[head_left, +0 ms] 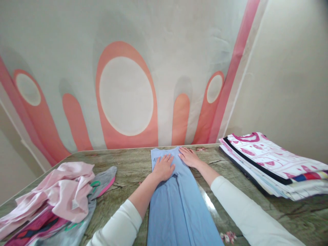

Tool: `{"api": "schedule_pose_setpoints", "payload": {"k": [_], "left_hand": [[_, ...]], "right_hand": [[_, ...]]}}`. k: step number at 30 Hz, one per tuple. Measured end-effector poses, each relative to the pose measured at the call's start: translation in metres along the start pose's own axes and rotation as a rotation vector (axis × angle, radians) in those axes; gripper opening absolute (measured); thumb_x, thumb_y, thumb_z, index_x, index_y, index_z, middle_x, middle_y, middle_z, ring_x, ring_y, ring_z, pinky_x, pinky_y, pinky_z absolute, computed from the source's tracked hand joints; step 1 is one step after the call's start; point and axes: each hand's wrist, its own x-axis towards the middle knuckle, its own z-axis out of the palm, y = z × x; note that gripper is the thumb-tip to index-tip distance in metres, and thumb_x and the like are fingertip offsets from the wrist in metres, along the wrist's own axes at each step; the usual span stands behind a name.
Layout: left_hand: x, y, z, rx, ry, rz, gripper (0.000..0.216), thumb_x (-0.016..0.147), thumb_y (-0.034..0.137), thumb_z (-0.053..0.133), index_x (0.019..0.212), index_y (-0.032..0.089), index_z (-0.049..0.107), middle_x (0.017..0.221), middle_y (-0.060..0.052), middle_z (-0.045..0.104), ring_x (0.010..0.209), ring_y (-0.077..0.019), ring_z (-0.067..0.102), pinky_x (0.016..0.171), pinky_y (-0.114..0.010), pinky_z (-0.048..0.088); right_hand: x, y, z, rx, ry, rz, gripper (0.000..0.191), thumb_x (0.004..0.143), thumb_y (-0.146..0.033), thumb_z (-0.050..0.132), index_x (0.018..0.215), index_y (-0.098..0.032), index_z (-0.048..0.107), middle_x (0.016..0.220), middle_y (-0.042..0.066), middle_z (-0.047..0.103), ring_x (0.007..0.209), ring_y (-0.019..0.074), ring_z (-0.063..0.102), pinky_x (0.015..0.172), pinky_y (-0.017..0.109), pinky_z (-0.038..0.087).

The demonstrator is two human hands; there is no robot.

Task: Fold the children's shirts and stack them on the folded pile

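Light blue trousers (176,212) lie lengthwise on the table, the waist at the far edge and the legs running toward me. My left hand (164,167) rests flat on the upper part near the waist, fingers stretched out. At the upper right corner of the waist, my right hand (189,157) lies with its fingers extended over the fabric edge. Neither hand grips the cloth. The lower ends of the legs are outside the view.
A rumpled heap with a pink garment (73,191) and a grey garment (102,182) lies on the left. To the right stands a stack of folded clothes (266,160). The wood-patterned table (123,201) meets a wall (169,41) with a coral pattern.
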Motion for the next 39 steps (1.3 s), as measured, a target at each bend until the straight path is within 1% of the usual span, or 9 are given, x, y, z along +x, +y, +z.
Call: {"api": "schedule_pose_setpoints", "payload": {"k": [4, 9, 14, 18, 23, 27, 30, 36, 39], "left_hand": [[0.0, 0.0, 0.002, -0.01, 0.008, -0.001, 0.052, 0.091, 0.041, 0.022, 0.137, 0.019, 0.031, 0.145, -0.006, 0.026, 0.133, -0.0236, 0.022, 0.106, -0.047, 0.018], [0.001, -0.002, 0.005, -0.014, 0.012, 0.004, 0.051, 0.091, 0.042, 0.023, 0.137, 0.02, 0.031, 0.145, -0.006, 0.026, 0.133, -0.0242, 0.022, 0.106, -0.047, 0.017], [0.001, -0.006, 0.003, -0.033, 0.021, 0.005, 0.051, 0.092, 0.044, 0.022, 0.135, 0.021, 0.034, 0.144, -0.007, 0.03, 0.132, -0.0232, 0.025, 0.105, -0.045, 0.019], [0.0, -0.014, 0.003, -0.023, 0.044, -0.088, 0.051, 0.092, 0.045, 0.02, 0.132, 0.02, 0.039, 0.143, -0.008, 0.031, 0.132, -0.0247, 0.023, 0.105, -0.046, 0.019], [-0.001, -0.021, 0.009, -0.013, 0.003, -0.09, 0.059, 0.09, 0.052, 0.021, 0.138, 0.019, 0.03, 0.146, -0.009, 0.022, 0.133, -0.027, 0.02, 0.105, -0.048, 0.016], [-0.002, -0.022, 0.009, -0.017, -0.007, -0.084, 0.061, 0.09, 0.055, 0.018, 0.139, 0.02, 0.027, 0.147, -0.009, 0.02, 0.134, -0.0266, 0.019, 0.105, -0.049, 0.015], [-0.002, -0.026, 0.008, -0.043, -0.001, -0.096, 0.06, 0.089, 0.057, 0.019, 0.138, 0.023, 0.027, 0.147, -0.007, 0.021, 0.133, -0.0264, 0.02, 0.105, -0.049, 0.016], [0.0, -0.037, 0.002, -0.093, 0.149, -0.207, 0.046, 0.089, 0.044, 0.036, 0.127, 0.021, 0.044, 0.135, -0.009, 0.043, 0.124, -0.0213, 0.037, 0.103, -0.038, 0.024], [0.002, -0.042, -0.001, -0.102, 0.197, -0.272, 0.038, 0.087, 0.037, 0.041, 0.12, 0.019, 0.05, 0.123, -0.01, 0.053, 0.114, -0.0218, 0.047, 0.097, -0.035, 0.031]], "right_hand": [[0.002, -0.005, 0.003, -0.007, 0.04, 0.078, 0.062, 0.091, -0.047, 0.012, 0.141, -0.013, 0.023, 0.148, 0.009, 0.019, 0.135, 0.0216, 0.013, 0.106, 0.043, 0.011], [0.002, -0.012, 0.004, -0.002, -0.027, -0.059, 0.063, 0.09, -0.053, 0.012, 0.141, -0.018, 0.023, 0.148, 0.005, 0.018, 0.136, 0.0178, 0.01, 0.107, 0.038, 0.008], [0.004, -0.009, 0.006, -0.02, -0.071, 0.081, 0.074, 0.086, -0.061, 0.01, 0.142, -0.014, 0.02, 0.149, 0.009, 0.015, 0.135, 0.0213, 0.013, 0.107, 0.043, 0.007], [0.001, -0.006, 0.007, -0.027, -0.036, 0.099, 0.075, 0.086, -0.062, 0.01, 0.141, -0.013, 0.024, 0.147, 0.01, 0.021, 0.135, 0.0225, 0.015, 0.107, 0.045, 0.007], [-0.008, -0.013, 0.006, -0.036, 0.05, 0.002, 0.072, 0.087, -0.06, 0.011, 0.141, -0.014, 0.023, 0.148, 0.007, 0.017, 0.135, 0.0218, 0.011, 0.108, 0.042, 0.004], [-0.013, -0.02, 0.007, -0.013, -0.045, -0.118, 0.073, 0.086, -0.062, 0.009, 0.142, -0.016, 0.023, 0.148, 0.005, 0.017, 0.136, 0.0202, 0.012, 0.109, 0.039, 0.003], [-0.012, -0.019, 0.007, -0.015, -0.089, -0.033, 0.075, 0.085, -0.064, 0.01, 0.142, -0.017, 0.022, 0.149, 0.006, 0.016, 0.135, 0.0227, 0.013, 0.108, 0.043, 0.003], [-0.016, -0.004, 0.004, -0.041, 0.028, 0.137, 0.063, 0.091, -0.051, 0.012, 0.139, -0.014, 0.028, 0.145, 0.009, 0.026, 0.134, 0.0231, 0.017, 0.107, 0.048, 0.003], [-0.028, -0.004, 0.001, -0.033, 0.094, 0.087, 0.057, 0.092, -0.043, 0.017, 0.138, -0.012, 0.028, 0.146, 0.01, 0.025, 0.133, 0.0226, 0.019, 0.107, 0.046, 0.009]]}}
